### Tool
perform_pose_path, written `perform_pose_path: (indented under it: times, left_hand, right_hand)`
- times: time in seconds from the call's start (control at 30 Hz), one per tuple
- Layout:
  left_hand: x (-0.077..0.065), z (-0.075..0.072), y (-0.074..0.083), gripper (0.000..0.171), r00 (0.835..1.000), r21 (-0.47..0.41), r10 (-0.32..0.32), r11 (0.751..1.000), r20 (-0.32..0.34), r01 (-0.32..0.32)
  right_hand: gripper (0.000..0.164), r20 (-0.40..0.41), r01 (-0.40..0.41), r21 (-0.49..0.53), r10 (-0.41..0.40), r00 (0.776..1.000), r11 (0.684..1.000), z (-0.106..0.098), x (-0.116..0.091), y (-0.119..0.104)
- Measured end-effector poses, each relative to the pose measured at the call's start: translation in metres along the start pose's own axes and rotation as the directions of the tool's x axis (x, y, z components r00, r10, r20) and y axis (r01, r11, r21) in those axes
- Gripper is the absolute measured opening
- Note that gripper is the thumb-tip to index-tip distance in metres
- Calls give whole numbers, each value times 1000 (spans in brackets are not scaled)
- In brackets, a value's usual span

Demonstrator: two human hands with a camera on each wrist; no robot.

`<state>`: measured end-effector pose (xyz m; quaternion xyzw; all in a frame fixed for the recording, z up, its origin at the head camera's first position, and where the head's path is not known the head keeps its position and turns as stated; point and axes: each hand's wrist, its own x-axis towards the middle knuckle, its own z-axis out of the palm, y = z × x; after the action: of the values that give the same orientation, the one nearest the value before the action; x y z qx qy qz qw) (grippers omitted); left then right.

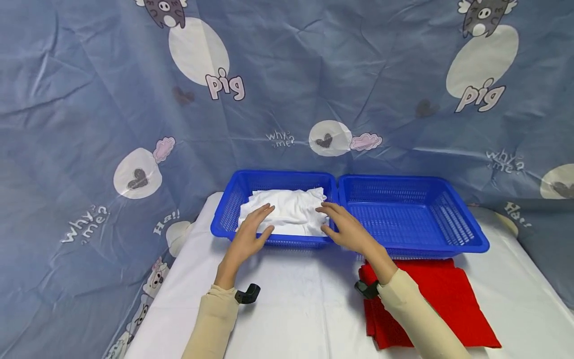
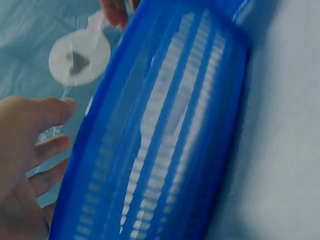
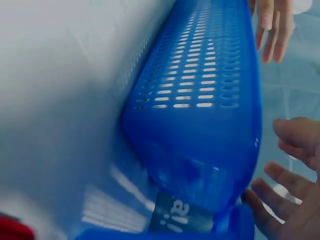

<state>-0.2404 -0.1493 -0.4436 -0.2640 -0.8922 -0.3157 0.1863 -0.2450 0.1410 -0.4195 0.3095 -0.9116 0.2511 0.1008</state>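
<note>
A crumpled white cloth (image 1: 289, 212) lies inside the left blue basket (image 1: 273, 175). Over the near-left part of that basket is my left hand (image 1: 251, 233), fingers extended and apart from the thumb, holding nothing. My right hand (image 1: 347, 227) hovers at the basket's right side, its fingers loosely bent and nothing in them. In the left wrist view the left hand (image 2: 30, 150) is beside the basket wall (image 2: 165, 125). The right wrist view has the right hand (image 3: 295, 185) near the basket's corner (image 3: 195, 150), fingers spread.
A second blue basket (image 1: 390, 219) stands against the first on the right, with nothing visible inside. Folded red cloth (image 1: 444, 299) lies in front of it, partly under my right forearm. The table has a white cover (image 1: 287, 309); a printed blue curtain (image 1: 287, 89) hangs behind.
</note>
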Motion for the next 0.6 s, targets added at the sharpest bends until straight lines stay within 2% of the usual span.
perform_pose_path:
  times: [0.13, 0.27, 0.37, 0.47, 0.6]
  left_hand:
    - [-9, 10, 23, 47, 997, -16, 59, 998, -53, -60]
    - [-19, 22, 46, 48, 987, -34, 115, 992, -113, -120]
    - [-23, 33, 61, 49, 980, -47, 150, 986, -132, -158]
    - [-26, 48, 75, 48, 979, -67, 171, 982, -109, -179]
    - [-32, 74, 96, 47, 980, -74, 198, 977, -9, -198]
  right_hand:
    - [43, -79, 15, 50, -11, 997, 999, -8, -29, 0]
    - [41, -159, 25, 83, -12, 987, 996, -21, -61, 4]
    - [39, -201, 10, 109, 12, 980, 994, -32, -87, 11]
    - [37, -233, -15, 142, 48, 971, 990, -45, -117, 22]
    - [31, -260, -93, 176, 137, 956, 980, -58, -163, 40]
